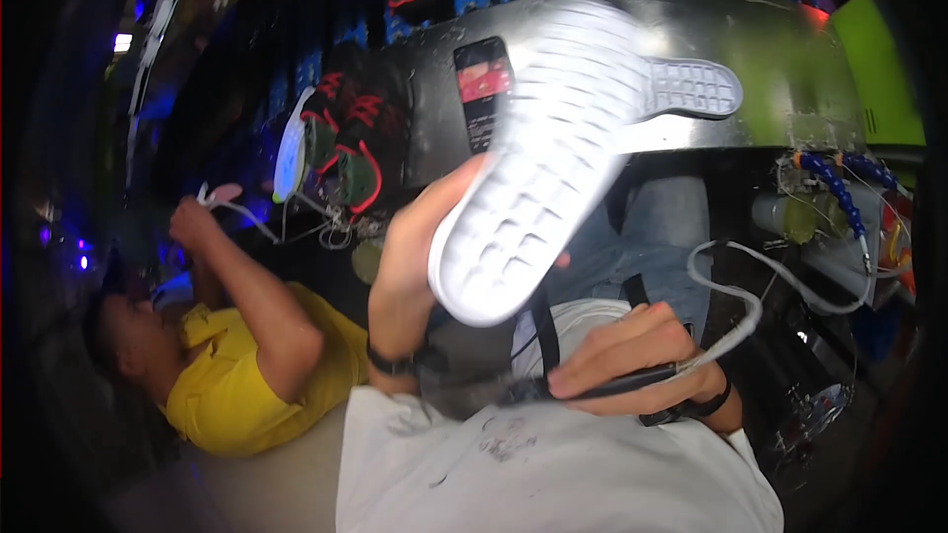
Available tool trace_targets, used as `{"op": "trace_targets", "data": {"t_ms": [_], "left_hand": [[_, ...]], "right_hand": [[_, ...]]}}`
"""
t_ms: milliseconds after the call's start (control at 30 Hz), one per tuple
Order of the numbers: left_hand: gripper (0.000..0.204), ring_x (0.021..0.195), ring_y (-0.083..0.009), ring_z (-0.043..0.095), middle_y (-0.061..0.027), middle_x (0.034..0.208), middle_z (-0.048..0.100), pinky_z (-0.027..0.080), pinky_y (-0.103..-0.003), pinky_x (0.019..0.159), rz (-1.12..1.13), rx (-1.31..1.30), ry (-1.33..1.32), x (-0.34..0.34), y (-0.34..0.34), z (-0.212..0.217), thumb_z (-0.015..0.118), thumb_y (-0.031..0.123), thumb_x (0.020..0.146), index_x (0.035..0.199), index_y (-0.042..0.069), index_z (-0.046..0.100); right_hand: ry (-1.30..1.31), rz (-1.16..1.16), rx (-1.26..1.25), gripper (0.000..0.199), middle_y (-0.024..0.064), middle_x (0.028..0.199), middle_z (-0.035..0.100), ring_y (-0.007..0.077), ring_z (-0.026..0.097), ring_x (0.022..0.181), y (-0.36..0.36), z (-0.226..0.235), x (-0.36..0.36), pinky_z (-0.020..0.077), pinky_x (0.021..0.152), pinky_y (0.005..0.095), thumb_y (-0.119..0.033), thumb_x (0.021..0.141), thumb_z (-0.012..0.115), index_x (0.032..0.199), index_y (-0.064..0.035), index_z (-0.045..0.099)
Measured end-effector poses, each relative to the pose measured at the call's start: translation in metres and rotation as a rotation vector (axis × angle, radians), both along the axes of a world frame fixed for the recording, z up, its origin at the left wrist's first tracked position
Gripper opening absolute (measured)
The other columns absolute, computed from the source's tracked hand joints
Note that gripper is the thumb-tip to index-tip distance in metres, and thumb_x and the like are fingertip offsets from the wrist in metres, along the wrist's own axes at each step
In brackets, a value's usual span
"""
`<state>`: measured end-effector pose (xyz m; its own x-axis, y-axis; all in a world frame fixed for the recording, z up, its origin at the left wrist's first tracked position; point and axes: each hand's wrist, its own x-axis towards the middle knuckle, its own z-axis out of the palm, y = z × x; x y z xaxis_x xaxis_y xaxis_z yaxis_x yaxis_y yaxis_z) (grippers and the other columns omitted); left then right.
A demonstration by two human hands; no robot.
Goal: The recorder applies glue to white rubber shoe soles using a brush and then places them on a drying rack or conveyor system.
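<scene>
1. Gripping a white shoe sole (553, 158), the left hand (415, 257) is raising it over the near edge of the metal worktable (770, 59).
2. Below that edge, the right hand (622, 355) is closing around a dark pen-like tool (632, 380) trailing a white cable (741, 306).
3. Left of the table, a person in a yellow shirt (237, 375) is crowding the space.

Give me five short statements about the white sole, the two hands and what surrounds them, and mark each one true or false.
1. The left hand holds up a white ridged rubber shoe sole. True.
2. The right hand is empty. False: it grips a slim dark pen-like tool with a pale hose running from it.
3. A black phone lies on the grey metal table. True.
4. A co-worker in a yellow shirt sits to the person's right. False: the co-worker is to the left.
5. The sole's tread faces away from the camera. False: its grooved tread faces the camera.
</scene>
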<state>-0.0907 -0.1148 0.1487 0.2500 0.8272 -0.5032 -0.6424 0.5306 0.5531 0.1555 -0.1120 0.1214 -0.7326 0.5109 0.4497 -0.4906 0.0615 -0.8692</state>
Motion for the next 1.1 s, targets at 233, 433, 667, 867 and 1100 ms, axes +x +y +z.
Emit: {"op": "trace_targets", "data": {"t_ms": [233,433,667,867,1100], "left_hand": [[0.077,0.141,-0.0599,0.029,-0.0245,0.165,0.018,0.035,-0.078,0.103,0.177,-0.01,-0.781,0.031,-0.047,-0.072,0.033,0.059,0.099,0.163,0.02,0.016],[0.076,0.145,-0.0497,0.032,-0.0205,0.164,0.025,0.036,-0.076,0.104,0.337,-0.082,-0.433,0.078,-0.052,-0.08,0.037,0.043,0.091,0.162,0.022,0.017],[0.069,0.14,-0.0324,0.045,-0.0158,0.156,0.039,0.036,-0.048,0.117,0.566,-0.071,-0.219,0.101,-0.06,-0.08,0.035,0.035,0.092,0.156,0.01,0.031],[0.067,0.126,-0.0378,0.056,-0.0219,0.145,0.053,0.044,-0.048,0.109,0.653,0.02,-0.286,0.114,-0.046,-0.053,0.031,0.042,0.098,0.151,0.002,0.041],[0.071,0.141,-0.0464,0.039,-0.0179,0.164,0.026,0.038,-0.059,0.112,0.226,0.333,-0.511,0.111,-0.003,-0.057,0.039,0.054,0.1,0.163,0.031,0.015]], "right_hand": [[0.008,-0.714,-0.544,0.029,0.0168,0.096,0.067,0.0208,0.066,0.083,0.013,-0.014,0.046,0.0533,0.078,0.0296,0.008,0.068,0.078,0.096,0.0043,0.068],[-0.465,-1.044,0.244,0.031,0.0101,0.088,0.073,0.0209,0.064,0.077,0.046,0.005,0.019,0.0496,0.07,0.0314,0.006,0.068,0.081,0.098,-0.0001,0.074],[-0.474,-0.982,0.427,0.025,0.0099,0.089,0.071,0.0241,0.062,0.082,0.04,-0.017,-0.029,0.0429,0.069,0.0349,-0.007,0.073,0.078,0.097,0.0003,0.073],[-0.415,-1.06,-0.009,0.022,0.0063,0.086,0.073,0.0189,0.066,0.078,0.045,0.0,-0.003,0.0466,0.07,0.0315,0.0,0.069,0.082,0.09,-0.0046,0.076],[-0.175,-0.403,-0.184,0.025,0.0113,0.09,0.075,0.0206,0.068,0.08,0.022,0.015,0.037,0.0506,0.077,0.031,0.006,0.072,0.081,0.095,-0.0015,0.077]]}}
